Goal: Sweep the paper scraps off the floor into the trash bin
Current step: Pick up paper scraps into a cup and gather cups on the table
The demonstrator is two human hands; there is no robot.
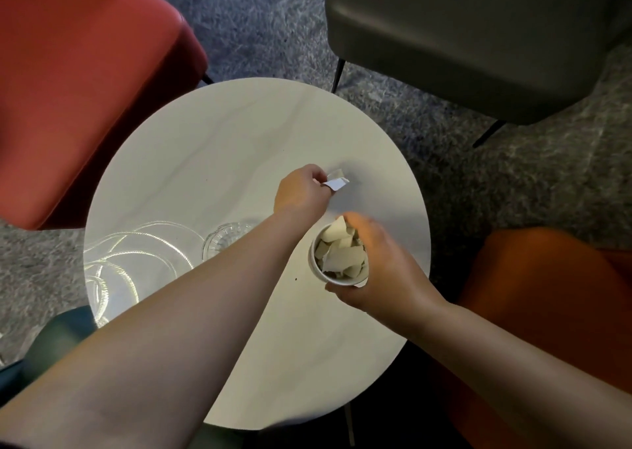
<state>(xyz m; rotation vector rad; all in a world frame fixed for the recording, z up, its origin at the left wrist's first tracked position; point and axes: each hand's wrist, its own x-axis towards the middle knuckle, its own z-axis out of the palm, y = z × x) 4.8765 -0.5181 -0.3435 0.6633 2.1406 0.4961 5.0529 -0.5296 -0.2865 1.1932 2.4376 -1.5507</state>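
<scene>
Left hand (301, 192): forearm closest to camera, fingers pinching a paper scrap (337, 181) above the round white table (212, 147).
Right hand (379, 267): fingers wrapped round a white cup (319, 270) of scraps.

Lounge or waiting area: round white table (239, 147) ringed by upholstered armchairs, red (85, 89) and grey (478, 38), on grey carpet (266, 28)
</scene>
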